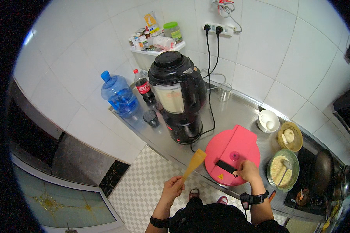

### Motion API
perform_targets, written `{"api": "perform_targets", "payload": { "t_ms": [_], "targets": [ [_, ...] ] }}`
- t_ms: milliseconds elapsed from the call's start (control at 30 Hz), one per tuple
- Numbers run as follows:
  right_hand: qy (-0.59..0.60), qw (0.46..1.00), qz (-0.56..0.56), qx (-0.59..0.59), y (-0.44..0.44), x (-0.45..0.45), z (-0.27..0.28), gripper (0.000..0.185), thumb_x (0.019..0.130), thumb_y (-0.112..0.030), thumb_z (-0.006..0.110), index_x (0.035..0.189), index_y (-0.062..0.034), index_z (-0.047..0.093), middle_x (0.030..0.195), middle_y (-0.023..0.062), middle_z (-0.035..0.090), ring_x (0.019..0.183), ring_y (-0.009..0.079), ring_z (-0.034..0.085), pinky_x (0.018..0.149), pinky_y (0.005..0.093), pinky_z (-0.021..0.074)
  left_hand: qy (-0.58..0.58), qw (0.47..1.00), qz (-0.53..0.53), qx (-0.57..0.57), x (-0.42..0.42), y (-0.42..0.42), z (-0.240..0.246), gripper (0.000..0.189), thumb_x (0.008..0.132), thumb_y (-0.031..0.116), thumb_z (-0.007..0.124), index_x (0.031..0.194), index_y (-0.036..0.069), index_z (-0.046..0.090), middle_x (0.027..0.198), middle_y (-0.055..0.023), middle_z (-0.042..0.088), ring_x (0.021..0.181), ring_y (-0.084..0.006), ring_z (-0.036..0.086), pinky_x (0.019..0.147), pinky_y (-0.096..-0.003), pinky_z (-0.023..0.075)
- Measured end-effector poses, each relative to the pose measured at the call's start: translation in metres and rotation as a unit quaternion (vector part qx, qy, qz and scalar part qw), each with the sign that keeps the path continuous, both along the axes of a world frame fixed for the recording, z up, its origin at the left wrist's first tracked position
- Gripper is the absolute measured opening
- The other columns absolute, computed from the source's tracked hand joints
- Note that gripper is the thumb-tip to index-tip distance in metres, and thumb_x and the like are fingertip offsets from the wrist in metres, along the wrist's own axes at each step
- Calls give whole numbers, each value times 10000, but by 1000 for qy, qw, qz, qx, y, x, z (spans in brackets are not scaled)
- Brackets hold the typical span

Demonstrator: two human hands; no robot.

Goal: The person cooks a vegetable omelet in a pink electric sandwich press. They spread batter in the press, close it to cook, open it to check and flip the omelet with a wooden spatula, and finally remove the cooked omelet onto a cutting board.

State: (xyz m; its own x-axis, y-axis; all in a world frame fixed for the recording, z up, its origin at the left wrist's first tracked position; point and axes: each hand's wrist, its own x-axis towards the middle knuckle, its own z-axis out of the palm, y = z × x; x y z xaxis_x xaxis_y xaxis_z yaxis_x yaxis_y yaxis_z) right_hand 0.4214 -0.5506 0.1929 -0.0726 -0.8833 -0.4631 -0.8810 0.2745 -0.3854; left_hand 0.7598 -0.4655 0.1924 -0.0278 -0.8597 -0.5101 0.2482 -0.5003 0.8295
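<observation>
My left hand (pixel 173 188) grips the handle of a wooden spatula (pixel 194 163), whose flat blade points up beside the counter's front edge. A round pink electric griddle (pixel 221 142) stands on the steel counter with its lid down. My right hand (pixel 248 171) is at the black handle (pixel 226 166) on that lid, fingertips bent at the handle's right end; whether they grip it is hard to tell. To the right of the griddle, a green-rimmed bowl (pixel 296 177) holds pale batter, with a metal ladle (pixel 287 164) resting in it.
Behind the griddle's left side stands a tall black blender (pixel 186 125) with pale liquid. A glass (pixel 150 118), a cola bottle (pixel 143 86) and a blue water jug (pixel 119 94) are farther left. At right are a white bowl (pixel 263 125), a yellow basket (pixel 298 142) and a dark pan (pixel 323 171).
</observation>
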Motion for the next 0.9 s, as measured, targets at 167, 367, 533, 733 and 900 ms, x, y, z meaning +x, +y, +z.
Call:
{"api": "perform_targets", "payload": {
  "t_ms": [167,367,533,733,900],
  "targets": [
    [0,1000,2,0,1,1,4,284,658,-310,858,740,-90,698,811,134,705,813,313,682,681,437,504,8,1000,-1,0,1,-1,0,301,989,185,553,1216,-13,551,740,-46,582,484,-47,381,437,-195,290],
    [-12,1000,6,-13,1,1,5,284,655,-299,860,722,-80,692,796,134,700,804,312,681,674,439,501,2,1000,5,-6,0,-3,-2,309,975,192,570,1204,-15,568,734,-49,585,473,-50,375,431,-201,276],
    [-3,1000,-3,1,1,0,5,288,655,-303,856,728,-76,695,803,137,700,809,311,682,682,441,505,-3,1000,3,-9,1,-3,-2,306,971,198,576,1194,-12,577,733,-48,589,477,-48,382,433,-202,279],
    [-3,1000,-2,-22,1,2,-1,299,642,-263,871,699,-43,675,696,141,668,694,289,664,621,400,494,20,1000,0,-8,2,-4,1,289,979,192,571,1189,-6,575,737,-41,590,492,-48,396,444,-199,298],
    [-8,999,2,-32,2,0,0,297,638,-264,870,705,-47,678,707,136,674,709,296,668,631,406,499,8,1000,-2,-5,2,-5,4,293,981,191,566,1193,-10,571,736,-44,589,482,-49,389,438,-199,292]
  ]
}}
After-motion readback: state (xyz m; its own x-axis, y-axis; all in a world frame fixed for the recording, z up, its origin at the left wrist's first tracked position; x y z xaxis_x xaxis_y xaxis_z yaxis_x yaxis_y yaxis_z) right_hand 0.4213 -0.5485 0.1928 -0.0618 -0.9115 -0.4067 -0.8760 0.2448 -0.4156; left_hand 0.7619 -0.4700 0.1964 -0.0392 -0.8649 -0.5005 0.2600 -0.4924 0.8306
